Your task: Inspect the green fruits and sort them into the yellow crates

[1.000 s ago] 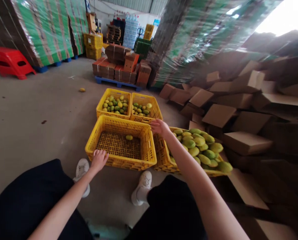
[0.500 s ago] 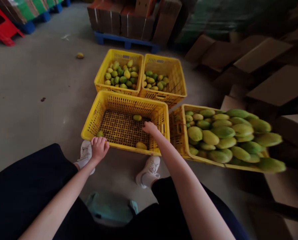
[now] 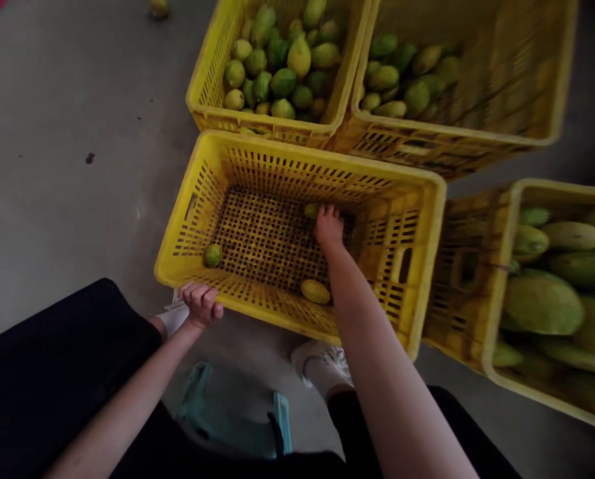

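Note:
A yellow plastic crate (image 3: 317, 159) with a perforated floor stands before me. My left hand (image 3: 201, 304) is closed over its near rim at the left. Deep inside the crate, my right hand (image 3: 329, 228) has its fingers curled on a small green papaya (image 3: 311, 211), partly covered by the hand. Near the left wall lies a round green papaya (image 3: 212, 255). A yellowish papaya (image 3: 315, 291) rests by the near wall, beside my right forearm.
Behind stand two more yellow crates, one holding many small papayas (image 3: 283, 82), the other (image 3: 507, 133) partly filled. A crate of larger papayas (image 3: 544, 303) is on the right. A teal stool (image 3: 227, 419) is below me. One loose fruit (image 3: 158, 8) lies on the floor.
My view has come closer and tilted down over the crate. My right hand has reached the papaya by the far wall. My left hand stays on the near rim.

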A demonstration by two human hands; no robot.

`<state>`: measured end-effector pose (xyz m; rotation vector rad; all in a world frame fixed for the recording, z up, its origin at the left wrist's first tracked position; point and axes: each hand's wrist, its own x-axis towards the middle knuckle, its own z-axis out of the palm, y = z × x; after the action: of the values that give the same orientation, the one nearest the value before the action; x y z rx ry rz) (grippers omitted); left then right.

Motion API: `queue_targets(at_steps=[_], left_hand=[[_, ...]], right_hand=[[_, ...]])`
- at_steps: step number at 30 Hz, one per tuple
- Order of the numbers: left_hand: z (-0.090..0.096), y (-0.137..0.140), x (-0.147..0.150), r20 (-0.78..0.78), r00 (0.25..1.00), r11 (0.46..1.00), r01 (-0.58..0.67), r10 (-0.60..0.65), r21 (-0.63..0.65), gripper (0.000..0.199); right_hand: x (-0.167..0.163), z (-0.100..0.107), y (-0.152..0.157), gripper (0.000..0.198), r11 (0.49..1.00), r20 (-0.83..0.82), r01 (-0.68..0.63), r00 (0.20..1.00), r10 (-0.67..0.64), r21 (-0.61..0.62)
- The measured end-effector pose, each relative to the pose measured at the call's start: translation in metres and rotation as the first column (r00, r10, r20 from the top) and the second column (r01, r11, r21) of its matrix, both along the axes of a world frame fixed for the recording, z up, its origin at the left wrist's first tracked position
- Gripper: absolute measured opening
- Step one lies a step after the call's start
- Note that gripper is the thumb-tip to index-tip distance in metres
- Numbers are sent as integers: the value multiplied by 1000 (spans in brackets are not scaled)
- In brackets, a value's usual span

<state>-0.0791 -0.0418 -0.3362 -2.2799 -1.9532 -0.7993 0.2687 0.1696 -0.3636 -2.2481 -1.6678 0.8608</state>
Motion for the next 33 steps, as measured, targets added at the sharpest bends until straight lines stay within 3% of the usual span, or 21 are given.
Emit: queue_targets(at_steps=[5, 9, 14, 16, 20, 24, 29, 33], left_hand=[[2, 1, 9, -74, 995, 995, -57, 63, 79, 63], [6, 6, 17, -54, 998, 997, -11, 16, 82, 55], [14, 10, 20, 62, 998, 992, 30, -22, -126, 39], [16, 11, 22, 61, 998, 989, 18, -9, -146, 37], [22, 16, 28, -27, 998, 996, 51, -49, 76, 36], [31, 23, 34, -55, 993, 942, 116, -104, 315, 34], [32, 25, 36, -55, 992, 932, 129, -118, 339, 31], [23, 19, 33, -60, 993, 946, 116, -103, 304, 29]], right_hand=[[5, -6, 4, 49, 980, 269, -184, 943, 198, -78], [-10, 3, -4, 49, 982, 290, -152, 940, 180, -116], [-24, 24, -16, 43, 971, 239, -195, 945, 223, -135], [-25, 31, -17, 41, 968, 219, -211, 947, 237, -135], [-33, 33, -13, 58, 981, 217, -125, 964, 156, -149], [-56, 21, 0, 74, 970, 170, -33, 982, 75, -239], [-101, 2, 20, 62, 932, 58, -3, 998, 26, -363], [-134, 0, 23, 65, 935, -7, 5, 1000, -8, -356]])
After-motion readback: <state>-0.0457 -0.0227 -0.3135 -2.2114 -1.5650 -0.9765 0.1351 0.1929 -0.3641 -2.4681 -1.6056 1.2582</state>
